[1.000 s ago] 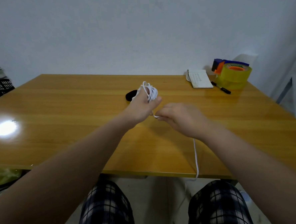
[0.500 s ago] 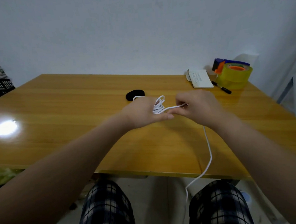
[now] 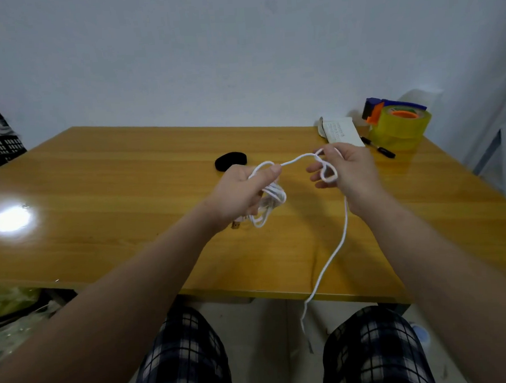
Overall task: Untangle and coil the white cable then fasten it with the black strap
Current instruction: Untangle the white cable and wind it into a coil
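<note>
Head cam, the only view here: both bare hands are up over the glossy yellow-brown wooden table point(image 3: 103, 182). The left hand point(image 3: 240, 192) is closed around a bundle of loops of the thin white cable point(image 3: 298, 158), thumb pressed on top, with the loops hanging out below the palm and a small metal plug end poking out near the wrist. From there the cable runs in a shallow arc over to the right hand point(image 3: 348, 170), which pinches it up top between thumb and forefinger; the other fingers are loosely spread, with a small loop of cable wrapped around them. The rest of the cable drops from under the right hand, crosses the tabletop, goes over the front edge and hangs down between the knees in dark plaid trousers point(image 3: 185, 364).

The black strap point(image 3: 231, 160), curled into a flat oval, sits on the table just behind the left hand, not touching it. Far right corner has a white notepad point(image 3: 341, 130), a black marker pen point(image 3: 381, 150) and a yellow packing tape roll in a blue-orange dispenser point(image 3: 398, 123).
</note>
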A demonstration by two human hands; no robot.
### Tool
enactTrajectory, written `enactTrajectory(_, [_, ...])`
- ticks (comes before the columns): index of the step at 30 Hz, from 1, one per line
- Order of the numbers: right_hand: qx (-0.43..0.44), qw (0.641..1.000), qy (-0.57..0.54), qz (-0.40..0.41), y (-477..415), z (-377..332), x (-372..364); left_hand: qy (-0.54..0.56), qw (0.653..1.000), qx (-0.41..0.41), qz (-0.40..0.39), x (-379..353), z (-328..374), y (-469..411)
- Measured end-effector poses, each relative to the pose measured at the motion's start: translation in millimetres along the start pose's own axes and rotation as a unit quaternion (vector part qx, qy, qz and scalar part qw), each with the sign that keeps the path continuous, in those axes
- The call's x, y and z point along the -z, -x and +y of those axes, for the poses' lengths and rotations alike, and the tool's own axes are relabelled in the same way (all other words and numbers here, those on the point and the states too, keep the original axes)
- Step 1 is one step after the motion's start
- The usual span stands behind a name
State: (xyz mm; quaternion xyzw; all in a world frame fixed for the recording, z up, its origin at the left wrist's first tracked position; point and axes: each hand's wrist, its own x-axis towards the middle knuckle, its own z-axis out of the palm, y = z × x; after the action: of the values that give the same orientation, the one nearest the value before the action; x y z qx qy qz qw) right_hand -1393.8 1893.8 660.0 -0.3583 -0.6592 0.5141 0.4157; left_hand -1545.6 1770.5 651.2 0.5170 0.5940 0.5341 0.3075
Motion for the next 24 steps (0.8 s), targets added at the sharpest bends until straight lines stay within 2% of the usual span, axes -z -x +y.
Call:
enactTrajectory(2, [-0.104, 0.993, -0.019, 0.045, -6.6, 15.3, 7.0, 0.098, 0.995, -0.020, 0.031, 1.4, 7.8, 1.4])
enactTrajectory(4, [-0.162, 0.986, 0.021, 0.031, -7.4, 31.7, 12.1, 0.201, 0.977, -0.036, 0.054, 3.0, 16.8, -1.0])
enactTrajectory(5, [-0.164, 0.985, 0.055, 0.006, -5.4, 38.9, 12.6, 0.240, 0.968, -0.033, 0.059, 2.5, 20.1, -3.0])
enactTrajectory(8, [-0.107, 0.977, 0.174, -0.063, 1.3, 44.8, 5.9, 0.296, 0.954, 0.006, 0.055, -3.2, 21.7, -9.3])
enactTrajectory(11, [-0.015, 0.944, 0.313, -0.102, 5.2, 37.7, -2.0, 0.276, 0.958, 0.040, 0.059, -6.8, 14.9, -15.4])
enactTrajectory(12, [0.016, 0.949, 0.303, -0.091, 6.9, 33.2, -5.3, 0.256, 0.963, 0.049, 0.060, -7.4, 13.1, -16.8])
enactTrajectory(13, [0.025, 0.970, 0.233, -0.072, 9.5, 26.6, -7.8, 0.238, 0.968, 0.056, 0.060, -8.0, 12.1, -17.9])
enactTrajectory(14, [0.009, 0.991, 0.115, -0.067, 13.2, 19.1, -10.5, 0.224, 0.971, 0.062, 0.060, -8.5, 11.5, -19.1])
enactTrajectory(15, [-0.025, 0.996, -0.006, -0.088, 16.5, 12.7, -12.3, 0.211, 0.973, 0.069, 0.062, -8.7, 11.5, -19.8])
enactTrajectory(16, [-0.062, 0.986, -0.096, -0.121, 18.9, 7.4, -13.9, 0.198, 0.975, 0.076, 0.066, -8.7, 11.3, -20.5])
enactTrajectory(17, [-0.080, 0.979, -0.112, -0.152, 20.4, 5.6, -14.1, 0.185, 0.977, 0.081, 0.069, -8.2, 11.5, -21.1])
enactTrajectory(20, [-0.067, 0.973, -0.044, -0.215, 26.0, 8.7, -14.2, 0.158, 0.981, 0.081, 0.078, -6.9, 12.2, -23.0])
enactTrajectory(22, [-0.066, 0.972, -0.022, -0.225, 27.8, 12.8, -15.1, 0.153, 0.981, 0.084, 0.084, -3.8, 11.7, -23.8])
enactTrajectory(24, [-0.063, 0.978, -0.025, -0.195, 27.1, 12.7, -13.9, 0.143, 0.983, 0.085, 0.078, 0.2, 9.2, -23.7])
